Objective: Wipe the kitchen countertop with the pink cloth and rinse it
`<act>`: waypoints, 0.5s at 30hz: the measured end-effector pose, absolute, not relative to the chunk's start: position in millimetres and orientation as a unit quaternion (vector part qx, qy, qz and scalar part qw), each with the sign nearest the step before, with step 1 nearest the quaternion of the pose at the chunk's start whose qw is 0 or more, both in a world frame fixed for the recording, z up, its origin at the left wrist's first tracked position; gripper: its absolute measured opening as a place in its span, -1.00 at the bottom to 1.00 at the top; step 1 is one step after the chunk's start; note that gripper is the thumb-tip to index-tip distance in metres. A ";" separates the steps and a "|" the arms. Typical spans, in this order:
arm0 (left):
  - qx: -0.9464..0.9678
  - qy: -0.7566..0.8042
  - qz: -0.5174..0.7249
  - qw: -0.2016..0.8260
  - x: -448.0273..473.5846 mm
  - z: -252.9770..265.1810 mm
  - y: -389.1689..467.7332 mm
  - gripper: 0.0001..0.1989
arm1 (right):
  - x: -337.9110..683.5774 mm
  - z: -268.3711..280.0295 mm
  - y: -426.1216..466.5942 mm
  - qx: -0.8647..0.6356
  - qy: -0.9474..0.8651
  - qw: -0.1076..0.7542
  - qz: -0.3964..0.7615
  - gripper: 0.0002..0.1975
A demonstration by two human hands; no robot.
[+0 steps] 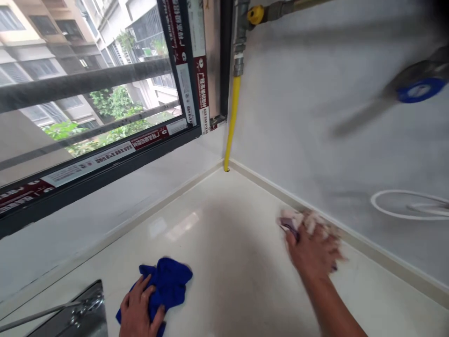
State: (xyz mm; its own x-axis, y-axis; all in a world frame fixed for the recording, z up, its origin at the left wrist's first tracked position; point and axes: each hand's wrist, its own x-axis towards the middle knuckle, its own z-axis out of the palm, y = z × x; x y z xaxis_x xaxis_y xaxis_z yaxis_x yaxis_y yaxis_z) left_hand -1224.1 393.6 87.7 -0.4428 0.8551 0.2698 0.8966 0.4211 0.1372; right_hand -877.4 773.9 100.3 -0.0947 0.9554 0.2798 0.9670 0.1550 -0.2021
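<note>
A crumpled blue cloth (171,283) lies on the pale, glossy countertop (224,281) at the lower left. My left hand (138,306) presses down over it, fingers curled into the fabric. Farther right, along the wall side, my right hand (312,252) is closed over a bunched pinkish and purple cloth (294,220) against the countertop. That hand and its cloth are smeared by motion, and the palm side is hidden.
A metal sink (82,311) is cut into the counter at the lower left. A yellow pipe (232,121) enters the counter at the back corner. On the right wall are a blue-handled valve (421,90) and a loop of white cable (403,206). A window frame (140,161) borders the left.
</note>
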 end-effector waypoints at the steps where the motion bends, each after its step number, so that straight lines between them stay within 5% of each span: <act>1: -0.520 -0.841 -0.130 0.074 -1223.9 87.9 393.1 -0.67 | -904.6 104.0 780.7 -0.613 -0.772 0.168 -0.003 -0.44; 9: -0.527 -0.834 -0.138 0.090 -1222.3 87.5 390.6 -0.69 | -1060.1 111.8 763.0 -0.335 -0.925 0.166 0.073 -0.57; 15: -0.523 -0.836 -0.133 0.099 -1224.4 86.8 390.9 -0.70 | -1079.7 114.4 697.5 -0.225 -0.955 0.177 0.082 -0.58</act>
State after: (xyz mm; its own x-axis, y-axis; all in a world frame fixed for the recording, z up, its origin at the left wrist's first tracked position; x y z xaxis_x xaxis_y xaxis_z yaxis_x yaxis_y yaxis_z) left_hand -1224.4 390.9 86.8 -0.4324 0.8484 0.3053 0.9013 0.4164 0.1193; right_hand -1079.7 697.5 114.4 -0.8360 0.4596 0.2999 0.4013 0.8847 -0.2370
